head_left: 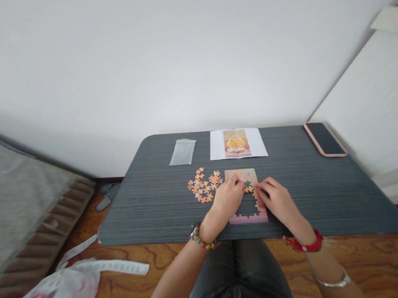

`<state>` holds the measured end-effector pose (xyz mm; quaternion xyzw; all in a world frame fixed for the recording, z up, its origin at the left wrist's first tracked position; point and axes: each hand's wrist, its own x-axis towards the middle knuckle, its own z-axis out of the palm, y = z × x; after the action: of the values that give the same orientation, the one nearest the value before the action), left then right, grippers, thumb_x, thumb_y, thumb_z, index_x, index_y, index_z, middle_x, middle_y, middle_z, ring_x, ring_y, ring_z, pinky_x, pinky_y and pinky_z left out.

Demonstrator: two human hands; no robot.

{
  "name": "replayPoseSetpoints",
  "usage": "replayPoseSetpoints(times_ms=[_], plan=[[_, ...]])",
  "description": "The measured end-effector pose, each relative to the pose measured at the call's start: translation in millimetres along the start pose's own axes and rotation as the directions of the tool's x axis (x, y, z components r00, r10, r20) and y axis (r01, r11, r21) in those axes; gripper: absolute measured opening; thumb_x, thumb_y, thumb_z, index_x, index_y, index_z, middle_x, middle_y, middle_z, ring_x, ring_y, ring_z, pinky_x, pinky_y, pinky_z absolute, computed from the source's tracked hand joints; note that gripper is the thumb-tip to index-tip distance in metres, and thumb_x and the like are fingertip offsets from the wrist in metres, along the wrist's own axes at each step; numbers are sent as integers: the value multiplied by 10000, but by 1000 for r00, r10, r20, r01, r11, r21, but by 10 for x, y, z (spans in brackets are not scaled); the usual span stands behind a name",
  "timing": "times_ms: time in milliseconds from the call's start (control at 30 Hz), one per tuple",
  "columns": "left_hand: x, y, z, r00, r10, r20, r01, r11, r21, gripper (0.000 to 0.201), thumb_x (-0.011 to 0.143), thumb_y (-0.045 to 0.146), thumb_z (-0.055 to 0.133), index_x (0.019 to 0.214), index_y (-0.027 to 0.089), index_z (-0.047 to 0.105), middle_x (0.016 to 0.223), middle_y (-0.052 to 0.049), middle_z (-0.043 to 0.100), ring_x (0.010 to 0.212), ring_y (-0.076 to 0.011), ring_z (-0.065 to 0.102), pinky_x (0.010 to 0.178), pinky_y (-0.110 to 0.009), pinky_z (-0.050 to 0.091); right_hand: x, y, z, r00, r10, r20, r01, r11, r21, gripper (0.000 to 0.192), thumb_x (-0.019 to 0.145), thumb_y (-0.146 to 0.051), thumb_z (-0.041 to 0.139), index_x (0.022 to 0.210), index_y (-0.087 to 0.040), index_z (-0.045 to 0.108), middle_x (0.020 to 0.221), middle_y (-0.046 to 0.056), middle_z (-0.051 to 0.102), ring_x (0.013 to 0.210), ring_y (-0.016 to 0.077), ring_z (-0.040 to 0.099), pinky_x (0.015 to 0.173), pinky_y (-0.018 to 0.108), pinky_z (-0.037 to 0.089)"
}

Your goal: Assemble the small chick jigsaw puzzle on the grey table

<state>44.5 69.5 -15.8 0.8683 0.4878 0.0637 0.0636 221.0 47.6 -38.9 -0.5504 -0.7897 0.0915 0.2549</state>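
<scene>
A partly assembled jigsaw puzzle (248, 219) lies flat on the table, its pink and beige border framing a gap through which the dark tabletop shows. My left hand (229, 195) rests over its left side, fingers bent and pinched at small yellow-orange puzzle pieces (248, 189) in the upper part of the gap. From the right, my right hand (277, 199) reaches over the border with thumb and fingertips together at the same pieces. My fingers partly cover them. Loose puzzle pieces (204, 186) lie in a spread pile left of my left hand.
Behind the puzzle lies a paper sheet (258, 147) with a printed picture of a yellow figure. A clear plastic bag (183, 152) is at the back left, a phone (325, 139) at the back right. The dark table (140, 199) stands against a white wall (158, 58).
</scene>
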Motion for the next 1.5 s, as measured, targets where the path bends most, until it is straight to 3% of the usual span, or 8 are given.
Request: replayPoseSetpoints(times_ms=[133, 400, 700, 933, 1100, 1267, 1400, 1500], plan=[[-90, -56, -97, 999, -29, -29, 29, 999, -26, 192, 906, 205, 405, 890, 162, 591, 971, -74, 547, 848, -162, 567, 756, -274, 484, 102, -99, -32, 997, -34, 70, 35, 999, -8, 190, 875, -220, 455, 871, -180, 641, 858, 60, 585, 769, 171, 586, 703, 288, 470], [-383, -243, -259, 983, -158, -94, 153, 987, -59, 145, 882, 195, 459, 848, 176, 598, 972, -54, 554, 826, -143, 568, 720, -240, 475, 383, -401, -9, 954, -232, 190, 235, 972, 11, 124, 846, -174, 503, 821, -172, 624, 870, 70, 589, 798, 183, 580, 710, 298, 465], [-651, -426, -194, 961, -247, -122, 228, 962, -153, 92, 858, 189, 503, 822, 188, 588, 945, -34, 549, 855, -144, 566, 716, -231, 483, 431, -646, 112, 913, -283, 294, 303, 953, -22, 177, 878, -192, 468, 809, -158, 628, 806, 55, 565, 755, 161, 561, 677, 269, 422], [-723, -492, -107, 955, -287, -74, 273, 950, -154, 97, 856, 183, 491, 832, 190, 585, 971, -48, 540, 850, -155, 566, 720, -255, 493, 481, -644, 422, 868, -351, 352, 395, 917, -57, 217, 881, -156, 440, 747, -153, 611, 793, 53, 566, 683, 147, 538, 609, 263, 393], [-717, -445, -81, 944, -326, -50, 313, 934, -170, 128, 869, 172, 456, 854, 180, 582, 984, -60, 543, 873, -161, 568, 750, -273, 495, 456, -634, 532, 883, -334, 331, 376, 924, -69, 205, 877, -137, 433, 770, -154, 607, 786, 51, 573, 692, 146, 538, 622, 260, 389], [-759, -442, -105, 935, -346, -72, 326, 923, -203, 106, 855, 170, 490, 877, 184, 592, 991, -59, 541, 892, -170, 566, 769, -278, 497, 504, -680, 328, 874, -343, 343, 398, 912, -103, 212, 884, -162, 438, 748, -156, 600, 771, 48, 562, 686, 145, 530, 619, 262, 370], [-844, -500, -159, 910, -382, -164, 339, 910, -236, 93, 840, 186, 525, 895, 183, 600, 973, -57, 535, 898, -178, 563, 784, -291, 498, 736, -602, 179, 917, -267, 297, 306, 948, -89, 182, 882, -188, 448, 814, -163, 615, 824, 48, 556, 728, 144, 535, 640, 258, 368], [-895, -541, -180, 894, -387, -225, 329, 909, -255, 97, 833, 201, 542, 905, 183, 604, 945, -50, 533, 869, -174, 566, 779, -300, 503, 977, -514, 217, 924, -211, 318, 251, 964, -91, 124, 833, -159, 508, 873, -166, 625, 865, 52, 557, 752, 147, 537, 651, 256, 368]])
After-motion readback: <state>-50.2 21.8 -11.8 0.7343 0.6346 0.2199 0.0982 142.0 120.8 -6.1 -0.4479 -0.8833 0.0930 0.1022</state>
